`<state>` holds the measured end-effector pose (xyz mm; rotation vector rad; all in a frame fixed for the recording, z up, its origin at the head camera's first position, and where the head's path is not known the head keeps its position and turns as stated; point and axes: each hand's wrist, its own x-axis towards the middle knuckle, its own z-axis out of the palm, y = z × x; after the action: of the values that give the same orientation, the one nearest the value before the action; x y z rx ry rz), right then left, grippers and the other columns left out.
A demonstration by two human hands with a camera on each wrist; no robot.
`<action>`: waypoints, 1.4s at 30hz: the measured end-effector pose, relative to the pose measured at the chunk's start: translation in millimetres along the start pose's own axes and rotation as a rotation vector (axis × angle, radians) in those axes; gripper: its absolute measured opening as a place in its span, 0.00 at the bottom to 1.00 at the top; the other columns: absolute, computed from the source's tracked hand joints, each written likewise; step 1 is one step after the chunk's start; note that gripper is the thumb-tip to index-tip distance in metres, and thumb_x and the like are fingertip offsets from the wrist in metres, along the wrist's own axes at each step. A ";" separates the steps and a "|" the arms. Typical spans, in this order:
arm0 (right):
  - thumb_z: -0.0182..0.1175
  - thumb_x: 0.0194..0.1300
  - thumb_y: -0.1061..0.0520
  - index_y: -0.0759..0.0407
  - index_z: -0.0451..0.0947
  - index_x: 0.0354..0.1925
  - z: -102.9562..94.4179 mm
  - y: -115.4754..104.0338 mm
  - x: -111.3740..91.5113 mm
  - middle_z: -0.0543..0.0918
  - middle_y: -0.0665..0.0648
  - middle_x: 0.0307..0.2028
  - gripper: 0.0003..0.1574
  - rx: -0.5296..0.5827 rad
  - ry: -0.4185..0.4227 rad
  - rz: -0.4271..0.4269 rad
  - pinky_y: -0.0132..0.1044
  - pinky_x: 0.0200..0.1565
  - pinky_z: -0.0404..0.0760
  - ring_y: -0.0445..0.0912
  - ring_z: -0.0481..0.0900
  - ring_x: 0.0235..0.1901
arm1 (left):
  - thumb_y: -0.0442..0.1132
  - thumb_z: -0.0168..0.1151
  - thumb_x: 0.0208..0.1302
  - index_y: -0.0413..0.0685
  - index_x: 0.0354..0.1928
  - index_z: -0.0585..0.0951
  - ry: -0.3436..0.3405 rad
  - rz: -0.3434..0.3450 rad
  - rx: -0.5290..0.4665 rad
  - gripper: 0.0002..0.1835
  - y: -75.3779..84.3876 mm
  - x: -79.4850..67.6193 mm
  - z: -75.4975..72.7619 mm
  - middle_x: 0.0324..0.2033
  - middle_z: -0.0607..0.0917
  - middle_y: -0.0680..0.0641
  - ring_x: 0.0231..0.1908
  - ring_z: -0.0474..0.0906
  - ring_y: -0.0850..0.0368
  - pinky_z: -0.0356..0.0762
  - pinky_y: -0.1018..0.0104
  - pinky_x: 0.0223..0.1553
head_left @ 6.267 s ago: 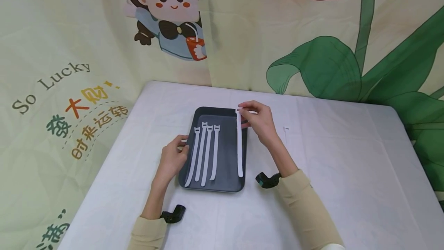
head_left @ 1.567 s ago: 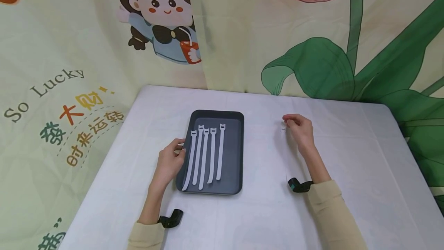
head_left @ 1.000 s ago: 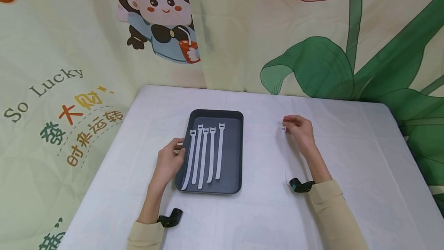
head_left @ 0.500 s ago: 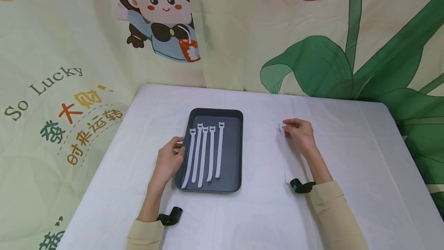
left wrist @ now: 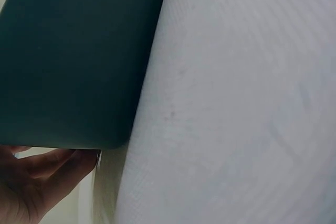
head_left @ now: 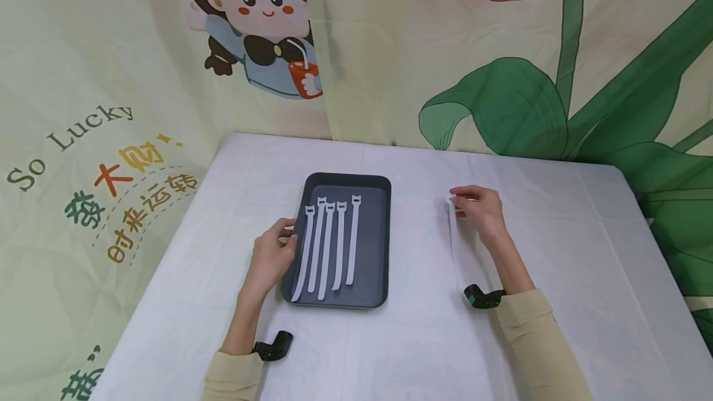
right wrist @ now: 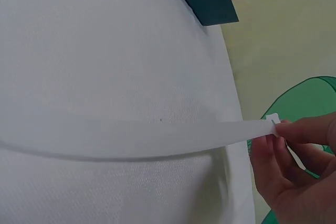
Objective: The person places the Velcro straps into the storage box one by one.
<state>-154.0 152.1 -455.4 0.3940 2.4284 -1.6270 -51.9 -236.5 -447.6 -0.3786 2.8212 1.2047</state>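
A dark grey rectangular tray (head_left: 374, 252) lies on the table, holding several white hook-and-loop cable straps (head_left: 352, 246) side by side, slotted heads toward the far end. My left hand (head_left: 273, 257) rests against the tray's left side, its fingertips touching the outer wall; the left wrist view shows fingers (left wrist: 68, 174) at that wall. To the right of the tray, my right hand (head_left: 483, 214) pinches another white strap (right wrist: 157, 137) by its slotted head between thumb and fingers. The strap's long tail hangs down toward me and blends into the white cloth in the head view.
A white cloth covers the table (head_left: 412, 351). Behind it hangs a printed curtain (head_left: 379, 67) with a cartoon figure, a flower and lettering. Black wrist cameras (head_left: 483, 297) sit on both wrists.
Earlier my right hand held a strap over the tray's right side; that strap now lies in the row. The hand moved right, took hold of another strap and raised its head slightly.
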 end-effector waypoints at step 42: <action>0.63 0.71 0.59 0.66 0.82 0.55 40.7 -75.1 -24.8 0.85 0.63 0.50 0.18 0.223 -0.176 -0.239 0.43 0.38 0.89 0.55 0.83 0.38 | 0.32 0.52 0.74 0.40 0.66 0.77 -0.006 -0.014 -0.011 0.21 1.3 0.1 -0.3 0.52 0.85 0.31 0.46 0.86 0.38 0.84 0.48 0.47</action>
<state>-154.4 84.5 -397.7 -0.0126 2.2417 -1.9476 -52.2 -235.8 -446.5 -0.3935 2.8035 1.2176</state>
